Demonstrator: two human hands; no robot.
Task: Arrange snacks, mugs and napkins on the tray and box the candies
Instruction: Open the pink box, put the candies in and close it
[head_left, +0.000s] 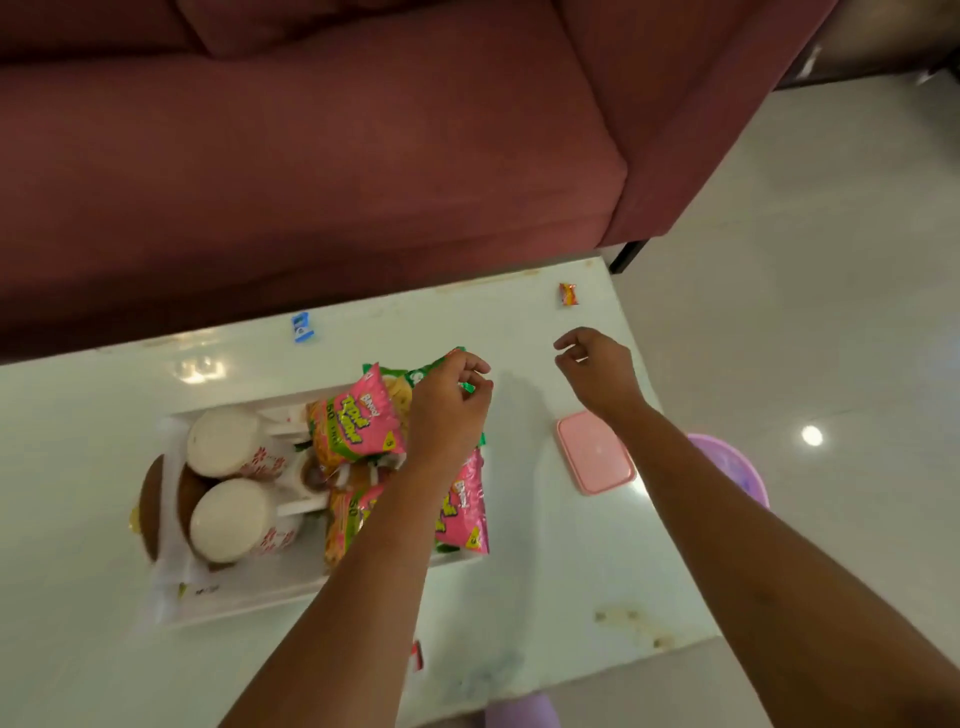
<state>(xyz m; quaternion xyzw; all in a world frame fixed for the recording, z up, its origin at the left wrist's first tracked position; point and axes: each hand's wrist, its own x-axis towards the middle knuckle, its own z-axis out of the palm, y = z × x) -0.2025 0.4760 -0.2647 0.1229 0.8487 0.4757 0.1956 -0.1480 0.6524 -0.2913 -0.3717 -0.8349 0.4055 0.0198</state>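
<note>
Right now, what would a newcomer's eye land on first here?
Probably the bright pink snack packets piled on the white tray at centre, beside two upturned mugs. The left hand pinches a green packet at the pile's far end. The empty right hand hovers short of an orange candy, above a pink box.

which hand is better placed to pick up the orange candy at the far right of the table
Right. The right hand hovers open and empty, just short of the orange candy, while the left hand is over the tray, pinching a green snack packet.
</note>
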